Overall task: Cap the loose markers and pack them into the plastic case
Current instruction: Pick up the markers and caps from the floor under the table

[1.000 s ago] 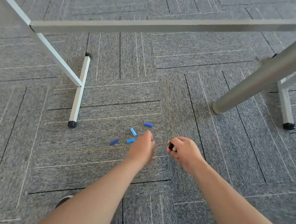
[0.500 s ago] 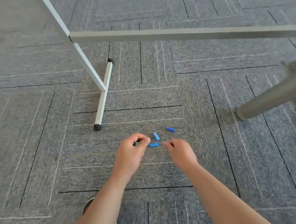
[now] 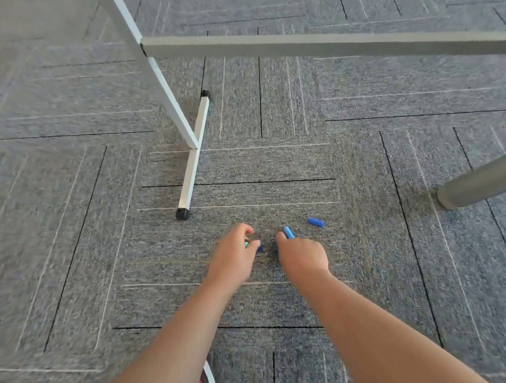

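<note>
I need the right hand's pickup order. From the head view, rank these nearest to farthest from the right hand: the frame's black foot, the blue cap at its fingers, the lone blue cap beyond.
1. Blue cap: by the far edge of the right hand.
2. Lone blue cap: just beyond, slightly right.
3. Black foot: far left, past the left hand.

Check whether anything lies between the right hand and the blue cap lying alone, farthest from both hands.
Nothing visible does. Only bare carpet separates the right hand from the far cap. A second cap lies by its fingertips, left of that path. The left hand pinches a green piece.
</note>
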`<state>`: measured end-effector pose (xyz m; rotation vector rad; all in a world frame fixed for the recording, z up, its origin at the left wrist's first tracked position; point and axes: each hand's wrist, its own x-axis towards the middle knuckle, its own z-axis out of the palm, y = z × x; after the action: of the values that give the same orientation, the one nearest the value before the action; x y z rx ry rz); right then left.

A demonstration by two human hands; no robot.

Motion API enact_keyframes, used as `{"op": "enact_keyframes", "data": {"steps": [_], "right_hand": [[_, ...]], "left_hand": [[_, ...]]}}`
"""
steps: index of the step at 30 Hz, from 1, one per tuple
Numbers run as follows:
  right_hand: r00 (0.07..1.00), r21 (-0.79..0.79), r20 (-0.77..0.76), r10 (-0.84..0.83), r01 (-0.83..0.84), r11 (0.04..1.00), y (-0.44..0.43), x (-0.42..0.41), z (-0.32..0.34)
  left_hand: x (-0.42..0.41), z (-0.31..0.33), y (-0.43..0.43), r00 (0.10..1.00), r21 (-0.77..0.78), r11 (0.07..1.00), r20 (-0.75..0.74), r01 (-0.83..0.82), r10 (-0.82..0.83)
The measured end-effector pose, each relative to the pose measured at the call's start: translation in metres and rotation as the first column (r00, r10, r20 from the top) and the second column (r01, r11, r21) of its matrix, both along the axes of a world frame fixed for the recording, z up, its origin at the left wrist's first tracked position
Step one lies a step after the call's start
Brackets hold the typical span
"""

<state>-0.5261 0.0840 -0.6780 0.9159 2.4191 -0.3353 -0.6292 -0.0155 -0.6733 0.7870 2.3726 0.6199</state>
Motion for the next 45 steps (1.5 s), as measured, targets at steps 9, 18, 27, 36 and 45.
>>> {"op": "enact_keyframes", "data": {"steps": [9, 18, 27, 36, 45], "right_hand": [[0.947, -0.124, -0.179, -0.268, 0.249, 0.961, 0.010, 0.003, 0.004], [0.417, -0.756, -0.187, -0.890, 0.517, 0.401, 0.041, 0.045, 0.009], [0.640, -0.378, -0.352, -0.683, 0.571, 0.729, 0.061, 0.064, -0.002], [0.883, -0.074, -0.216, -0.416, 0.411, 0.909, 0.078, 0.039, -0.010], [0.964, -0.015, -0.129, -0.234, 0.234, 0.972, 0.078, 0.018, -0.014]], "left_hand": [[0.009, -0.023, 0.014, 0.964, -0.239, 0.945, -0.094, 0.222, -0.250], [0.003, -0.016, 0.028, 0.957, -0.221, 0.950, -0.141, 0.219, -0.254], [0.026, 0.021, 0.068, 0.987, 0.125, 0.982, 0.051, 0.142, -0.149], [0.035, 0.048, 0.080, 0.984, 0.269, 0.955, 0.082, 0.129, -0.156], [0.033, 0.007, 0.073, 1.000, -0.096, 0.995, -0.012, 0.025, -0.026]]}}
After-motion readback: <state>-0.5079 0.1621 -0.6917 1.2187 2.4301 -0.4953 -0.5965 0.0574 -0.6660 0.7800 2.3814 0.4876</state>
